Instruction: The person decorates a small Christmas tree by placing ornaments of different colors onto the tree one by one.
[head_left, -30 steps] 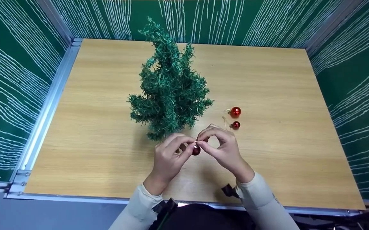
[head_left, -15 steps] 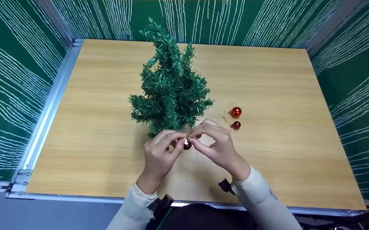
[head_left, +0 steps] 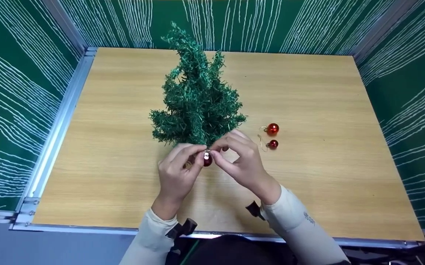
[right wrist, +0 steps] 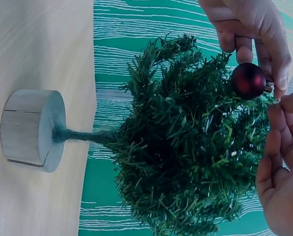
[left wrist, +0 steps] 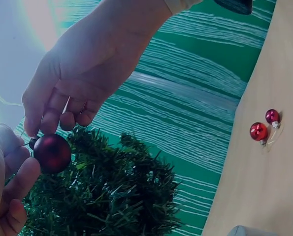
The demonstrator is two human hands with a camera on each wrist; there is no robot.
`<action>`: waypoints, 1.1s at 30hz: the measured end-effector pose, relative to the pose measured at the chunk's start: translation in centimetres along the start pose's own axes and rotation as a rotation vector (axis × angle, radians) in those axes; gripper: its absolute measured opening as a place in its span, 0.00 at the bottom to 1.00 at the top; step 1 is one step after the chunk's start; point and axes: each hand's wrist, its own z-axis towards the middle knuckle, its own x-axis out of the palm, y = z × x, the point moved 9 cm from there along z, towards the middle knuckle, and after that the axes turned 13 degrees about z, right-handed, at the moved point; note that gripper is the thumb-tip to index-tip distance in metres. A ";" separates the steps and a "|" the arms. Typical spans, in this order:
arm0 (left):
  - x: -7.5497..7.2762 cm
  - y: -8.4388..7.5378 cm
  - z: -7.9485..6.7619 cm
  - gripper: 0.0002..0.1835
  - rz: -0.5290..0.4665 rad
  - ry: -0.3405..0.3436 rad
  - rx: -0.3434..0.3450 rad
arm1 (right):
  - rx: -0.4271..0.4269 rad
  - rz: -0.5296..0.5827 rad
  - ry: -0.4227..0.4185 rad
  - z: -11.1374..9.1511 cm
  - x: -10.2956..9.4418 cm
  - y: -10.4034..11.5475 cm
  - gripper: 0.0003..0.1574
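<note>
A dark red bauble (head_left: 207, 159) hangs by its cap and thin hanging loop between my two hands, just in front of a small green artificial Christmas tree (head_left: 197, 99). My left hand (head_left: 177, 169) pinches the loop near the cap from the left. From the right, my right hand (head_left: 241, 158) pinches the same loop between thumb and index finger. In the right wrist view the bauble (right wrist: 248, 81) overlaps the tree's branches (right wrist: 180, 142). The tree stands upright on a round whitish wooden base (right wrist: 30, 130), seen only there.
Two shiny red baubles with thread loops, a larger one (head_left: 272, 129) and a smaller one (head_left: 272, 144), lie on the wooden table (head_left: 319, 176) right of the tree. Green panels with white lines (head_left: 414, 121) enclose the table at the back and both sides.
Both hands have moved left and slightly away from the body with the dark red bauble, closer to the tree's lower branches. The tree and the two loose baubles stay put.
</note>
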 end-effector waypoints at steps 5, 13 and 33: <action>-0.6 0.6 0.3 0.05 0.036 -0.030 -0.008 | -0.008 -0.066 -0.021 0.7 0.5 -0.1 0.01; -1.3 1.3 0.9 0.05 0.075 -0.062 -0.030 | -0.060 -0.112 -0.066 1.9 1.2 0.0 0.03; -0.6 2.6 1.6 0.03 0.115 0.007 -0.153 | 0.020 -0.235 -0.092 2.4 1.2 -0.6 0.02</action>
